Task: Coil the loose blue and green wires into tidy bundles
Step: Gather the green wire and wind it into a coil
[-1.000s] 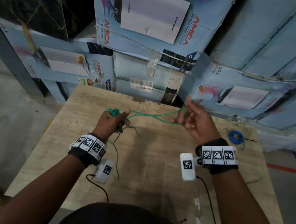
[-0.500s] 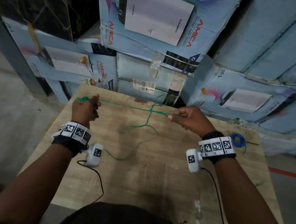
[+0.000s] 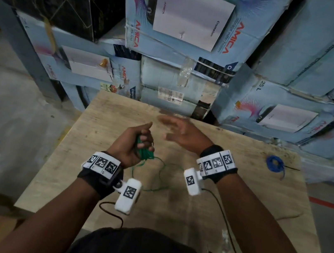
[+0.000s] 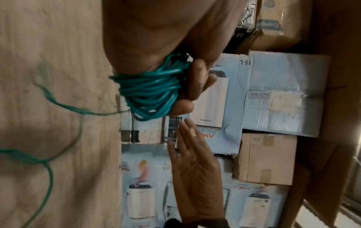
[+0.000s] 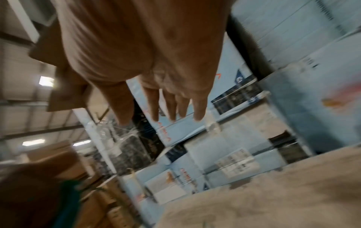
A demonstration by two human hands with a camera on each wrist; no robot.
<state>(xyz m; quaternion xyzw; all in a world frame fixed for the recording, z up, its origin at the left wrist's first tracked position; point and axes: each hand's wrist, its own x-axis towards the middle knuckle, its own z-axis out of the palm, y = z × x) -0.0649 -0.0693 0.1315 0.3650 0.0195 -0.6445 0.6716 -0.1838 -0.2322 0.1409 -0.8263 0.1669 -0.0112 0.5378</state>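
My left hand [image 3: 135, 143] grips a coil of green wire [image 3: 144, 151] above the middle of the wooden table [image 3: 100, 129]. In the left wrist view the green wire coil [image 4: 152, 92] shows as several loops wound round my curled fingers [image 4: 195, 80]. A loose green tail [image 3: 159, 177] trails from it onto the table toward me. My right hand [image 3: 179, 130] hovers just right of the left, fingers straight and spread, holding nothing; in the right wrist view the right hand [image 5: 168, 100] is blurred. A coiled blue wire [image 3: 275, 164] lies at the table's far right.
Stacked light-blue cartons [image 3: 186, 31] rise right behind the table's far edge. A dark metal post [image 3: 23, 40] stands at the left. Bare concrete floor [image 3: 10, 124] lies to the left, with a red line [image 3: 332, 206] on the floor at the right.
Half a second ago both hands stretched the green wire taut between them. Now my right hand has let go and opened, and my left hand has come in toward the centre with the coil.
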